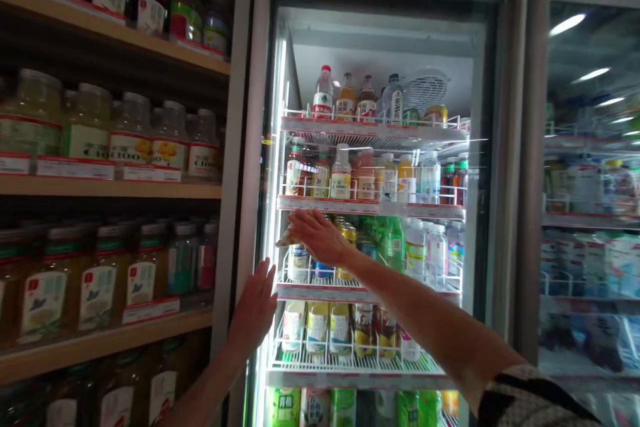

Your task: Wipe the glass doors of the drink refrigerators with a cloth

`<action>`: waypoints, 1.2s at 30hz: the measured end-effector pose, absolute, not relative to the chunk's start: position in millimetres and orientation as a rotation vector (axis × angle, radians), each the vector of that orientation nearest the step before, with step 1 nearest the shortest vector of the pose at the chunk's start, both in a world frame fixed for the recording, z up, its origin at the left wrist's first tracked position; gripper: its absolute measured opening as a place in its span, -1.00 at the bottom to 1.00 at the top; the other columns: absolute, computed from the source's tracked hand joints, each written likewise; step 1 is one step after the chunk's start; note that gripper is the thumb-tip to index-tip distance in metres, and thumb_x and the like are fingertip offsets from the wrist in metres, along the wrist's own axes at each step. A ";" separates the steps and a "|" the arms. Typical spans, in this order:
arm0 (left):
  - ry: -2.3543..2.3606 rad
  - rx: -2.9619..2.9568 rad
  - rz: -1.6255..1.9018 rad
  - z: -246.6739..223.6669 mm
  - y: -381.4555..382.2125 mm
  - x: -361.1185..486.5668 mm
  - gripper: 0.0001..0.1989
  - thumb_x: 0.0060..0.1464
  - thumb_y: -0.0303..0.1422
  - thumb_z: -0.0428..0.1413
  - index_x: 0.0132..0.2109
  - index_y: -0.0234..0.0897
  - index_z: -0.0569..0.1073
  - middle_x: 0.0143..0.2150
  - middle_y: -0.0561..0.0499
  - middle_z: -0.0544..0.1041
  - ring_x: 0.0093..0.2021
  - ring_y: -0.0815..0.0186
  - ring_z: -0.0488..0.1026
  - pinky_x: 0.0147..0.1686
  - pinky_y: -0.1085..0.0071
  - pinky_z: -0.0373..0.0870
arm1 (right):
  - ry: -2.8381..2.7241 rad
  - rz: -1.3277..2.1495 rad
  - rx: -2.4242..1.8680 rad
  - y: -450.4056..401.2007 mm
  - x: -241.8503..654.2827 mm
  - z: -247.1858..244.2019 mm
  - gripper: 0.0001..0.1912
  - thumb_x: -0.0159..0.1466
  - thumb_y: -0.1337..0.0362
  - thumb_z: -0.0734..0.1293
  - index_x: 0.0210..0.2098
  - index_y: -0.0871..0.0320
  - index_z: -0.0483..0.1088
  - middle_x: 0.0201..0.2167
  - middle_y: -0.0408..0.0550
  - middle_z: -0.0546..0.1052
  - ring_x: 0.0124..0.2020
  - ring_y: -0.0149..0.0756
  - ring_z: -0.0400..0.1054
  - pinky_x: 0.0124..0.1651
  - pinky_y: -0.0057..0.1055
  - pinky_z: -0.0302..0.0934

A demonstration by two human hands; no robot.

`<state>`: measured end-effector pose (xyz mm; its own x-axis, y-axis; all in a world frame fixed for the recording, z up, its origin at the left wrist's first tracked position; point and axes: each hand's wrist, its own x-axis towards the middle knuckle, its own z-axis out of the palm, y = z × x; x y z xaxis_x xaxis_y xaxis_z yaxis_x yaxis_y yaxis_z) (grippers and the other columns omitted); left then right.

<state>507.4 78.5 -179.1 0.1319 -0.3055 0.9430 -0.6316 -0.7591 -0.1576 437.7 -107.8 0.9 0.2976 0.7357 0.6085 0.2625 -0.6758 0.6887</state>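
Observation:
My right hand is stretched out against the glass door of the lit drinks cooler. A crumpled, light-coloured cloth pokes out from under its fingers, mostly hidden by the hand. Lower and to the left, my left hand is raised with its fingers extended, at the door's left frame, holding nothing. Behind the glass, wire shelves carry rows of bottles and cans.
Wooden shelves with several rows of bottled drinks stand close on the left. A second glass-fronted cooler is on the right, with ceiling lights reflected in it. A vertical metal handle runs between the doors.

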 end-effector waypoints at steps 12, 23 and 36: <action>-0.724 2.283 1.518 -236.9 116.3 493.2 -0.38 0.13 -0.52 -0.23 0.34 -0.29 -0.08 0.32 -0.22 0.14 0.32 0.17 0.08 0.24 0.07 0.08 | 1.093 1.099 2.192 -83.7 435.2 -154.5 -0.58 0.25 0.42 0.17 0.11 0.21 0.27 0.23 -0.03 0.27 0.32 -0.26 -0.05 0.34 -0.24 -0.08; -0.796 2.338 1.417 -237.6 89.1 467.5 -0.47 0.12 -0.50 -0.21 0.25 -0.36 0.13 0.31 -0.23 0.15 0.32 0.14 0.06 0.24 0.05 0.07 | 0.721 1.352 2.350 -144.2 417.4 -107.1 -0.53 0.27 0.42 0.15 0.18 0.19 0.22 0.30 0.05 0.14 0.37 -0.18 -0.18 0.36 -0.04 -0.21; -1.091 2.297 1.554 -206.8 -9.8 423.2 -0.47 0.09 -0.56 -0.17 0.23 -0.37 0.19 0.33 -0.21 0.09 0.36 0.14 -0.09 0.25 0.08 0.08 | 0.462 1.507 2.339 -248.8 366.9 -132.8 -0.48 0.26 0.45 0.16 0.21 0.15 0.18 0.30 0.05 0.13 0.37 -0.17 -0.19 0.35 0.00 -0.14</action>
